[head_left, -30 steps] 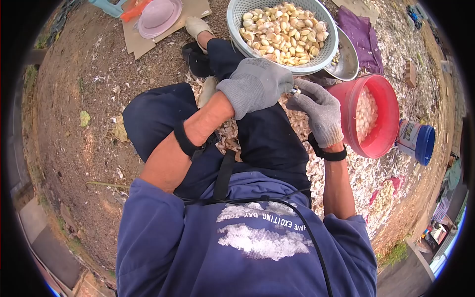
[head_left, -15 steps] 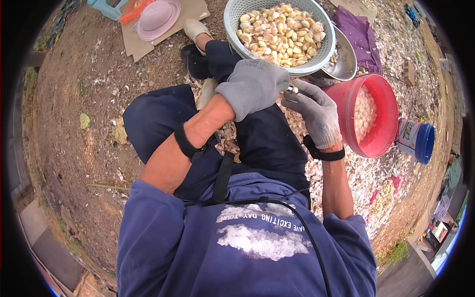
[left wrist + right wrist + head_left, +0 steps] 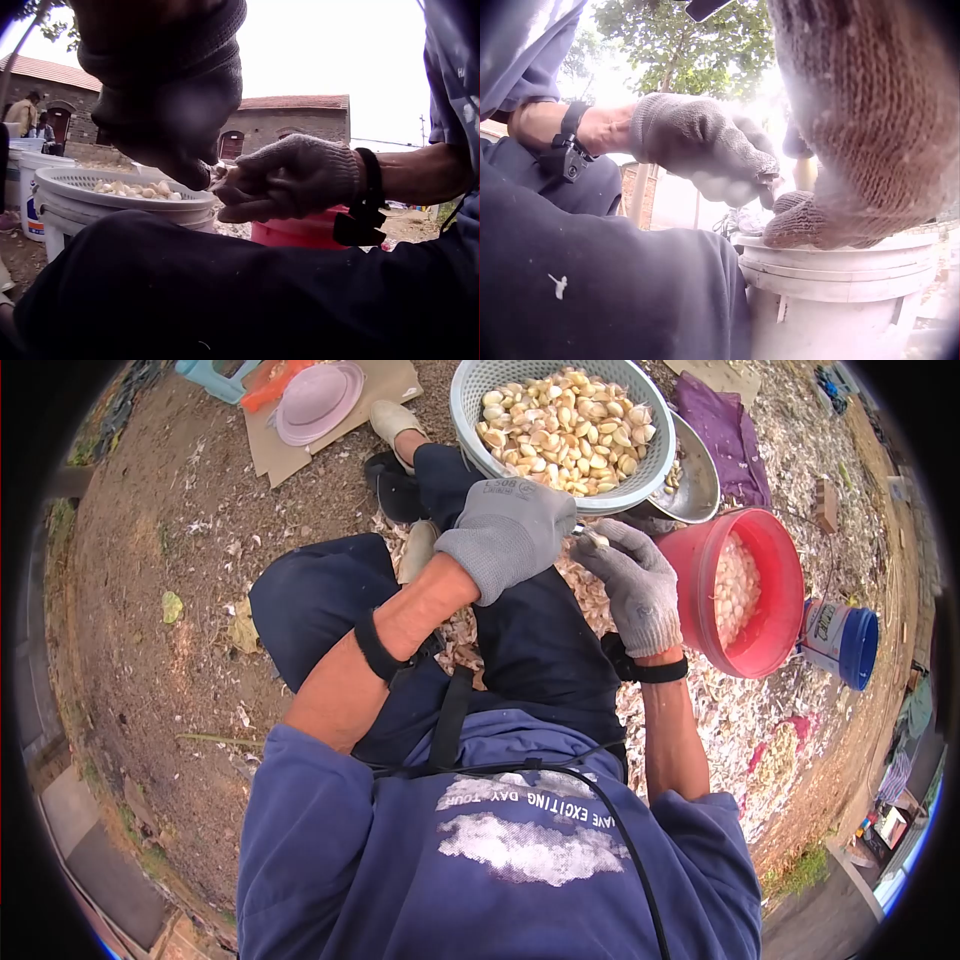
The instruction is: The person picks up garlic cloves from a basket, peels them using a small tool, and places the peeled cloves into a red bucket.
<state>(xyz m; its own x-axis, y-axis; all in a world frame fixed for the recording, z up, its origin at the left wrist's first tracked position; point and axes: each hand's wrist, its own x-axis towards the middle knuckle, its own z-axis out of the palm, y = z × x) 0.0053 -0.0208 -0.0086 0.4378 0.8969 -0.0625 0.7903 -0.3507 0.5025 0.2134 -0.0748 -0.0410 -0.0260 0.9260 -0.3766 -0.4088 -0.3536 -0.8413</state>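
Both hands wear grey knit gloves and meet just below the garlic basket in the head view. My right hand (image 3: 632, 585) pinches a pale garlic clove (image 3: 598, 540) between thumb and fingers. My left hand (image 3: 515, 535) has its fingers curled, their tips right beside the clove, and grips a small shiny metal piece (image 3: 580, 530), mostly hidden by the glove. In the left wrist view the right hand (image 3: 289, 180) points toward the darker left hand (image 3: 172, 112). The right wrist view shows the left hand (image 3: 705, 146) with its thumb close to the right fingers (image 3: 795, 221).
A light plastic basket (image 3: 462, 420) heaped with garlic cloves (image 3: 565, 435) stands ahead, beside a metal bowl (image 3: 700, 490). A red bucket (image 3: 785, 625) of peeled cloves and a blue-white bucket (image 3: 840, 645) stand at right. Garlic skins (image 3: 700, 730) litter the ground. Two people (image 3: 30, 120) are behind.
Both hands have shifted slightly left, staying together near the basket. The garlic clove in the right fingers shows more clearly than one second ago.
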